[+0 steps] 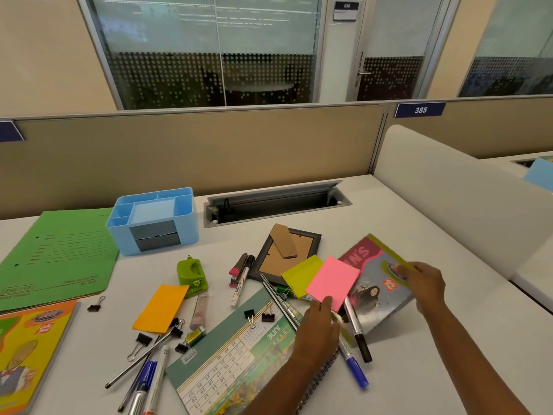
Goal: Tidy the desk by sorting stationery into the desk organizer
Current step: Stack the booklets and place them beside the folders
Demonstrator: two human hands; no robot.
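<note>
A light blue desk organizer (155, 218) stands at the back left of the desk, a blue note pad inside it. My left hand (317, 330) pinches the near corner of a pink sticky pad (332, 281) at the desk's middle right. A yellow-green sticky pad (300, 275) lies just left of the pink one. My right hand (423, 280) grips the far edge of a colourful notebook (377, 289), lifted at a tilt. Markers (357, 330) lie under the pink pad. An orange sticky pad (161, 308), pens (140, 372) and binder clips (142, 339) are scattered front left.
A green folder (57, 253) and a cartoon notebook (30, 348) lie at the left. A desk calendar (233, 357), a face-down photo frame (287, 251), a green hole punch (191, 274) and a stapler (236, 269) fill the middle. An open cable tray (275, 202) sits behind.
</note>
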